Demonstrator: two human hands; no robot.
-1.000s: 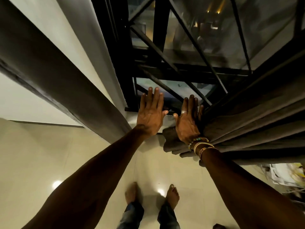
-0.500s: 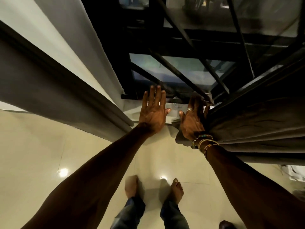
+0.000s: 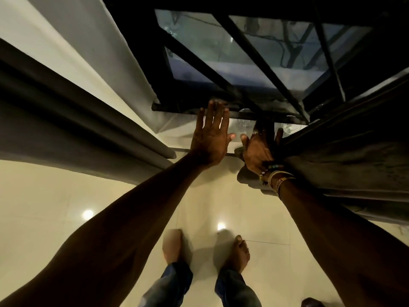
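Both arms reach forward toward a black-framed window with diagonal bars. My left hand is held flat with straight, spread fingers, its fingertips near the bottom of the window frame, holding nothing. My right hand wears bracelets and rings. Its fingers are straight and lie against the edge of the dark grey curtain on the right, which hides part of them. A second grey curtain hangs at the left, apart from both hands.
A pale sill runs under the window with glassy objects on it. Glossy cream floor tiles lie below, where my bare feet stand. A white wall is at the left.
The view has tilted down and nearer the window's lower part. Both hands stay flat and side by side, now at the sill; the right hand stays against the curtain.
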